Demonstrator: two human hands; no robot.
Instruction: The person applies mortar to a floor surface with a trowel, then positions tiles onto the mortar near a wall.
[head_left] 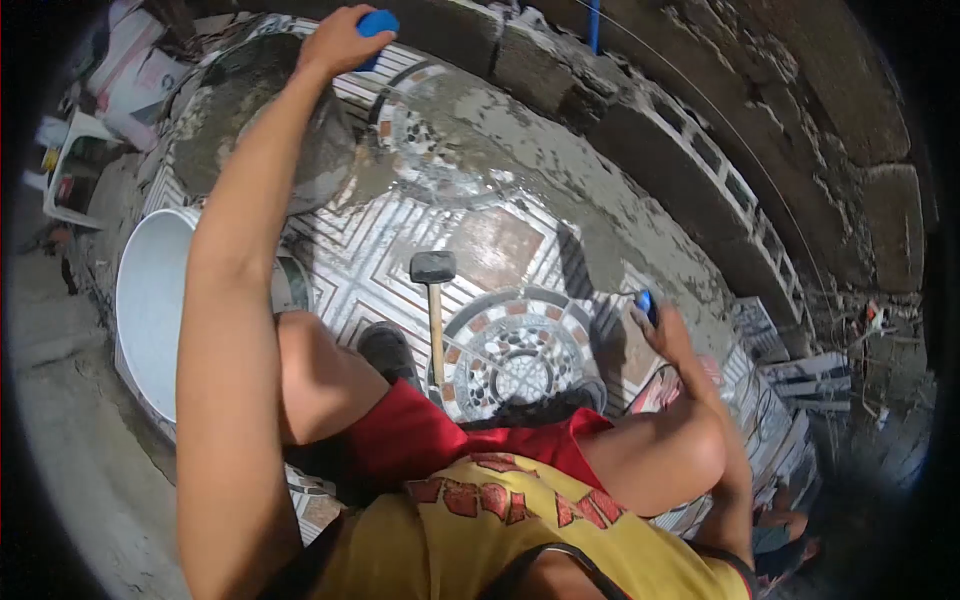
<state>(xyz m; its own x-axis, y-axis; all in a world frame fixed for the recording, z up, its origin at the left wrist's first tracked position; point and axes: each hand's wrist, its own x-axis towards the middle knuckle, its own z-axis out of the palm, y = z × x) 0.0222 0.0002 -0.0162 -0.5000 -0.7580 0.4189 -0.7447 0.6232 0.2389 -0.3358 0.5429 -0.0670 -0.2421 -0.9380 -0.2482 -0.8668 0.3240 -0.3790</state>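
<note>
My left hand is stretched far forward at the top, its fingers wrapped round a blue object above the tiles by the block wall. Lower right, my right hand is closed on a small blue-handled tool at the edge of the wet mortar. Between my arms, a mallet with a dark head and wooden handle lies on the patterned tiles. Wet grey mortar is smeared over the tiles near the wall.
A white bucket stands beside my left arm, with a mortar-crusted container beyond it. A block wall curves along the far and right sides. A white plastic chair is at the far left. Another person is at lower right.
</note>
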